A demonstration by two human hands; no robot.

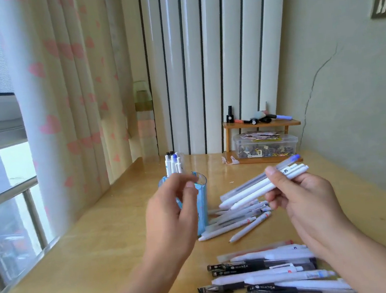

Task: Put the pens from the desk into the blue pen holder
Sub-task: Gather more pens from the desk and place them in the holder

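The blue pen holder (pixel 202 194) stands on the wooden desk (pixel 102 253), with several white pens (pixel 173 165) sticking up from its far side. My left hand (pixel 174 213) hovers in front of the holder, fingers loosely curled and apart, nothing in it. To the right, my right hand (pixel 300 195) grips a bundle of pens (pixel 259 186), white ones plus a clear one with a blue cap, slanting up to the right. A loose pile of white pens (pixel 237 222) lies under that bundle. A second pile of black and white pens (pixel 267 275) lies near the desk's front.
A small wooden shelf (pixel 261 125) with small bottles and a clear plastic box (pixel 266 147) under it sits at the back right. A curtain (pixel 64 102) and a window are on the left. A clear bottle (pixel 145 118) stands at the back by the radiator panels.
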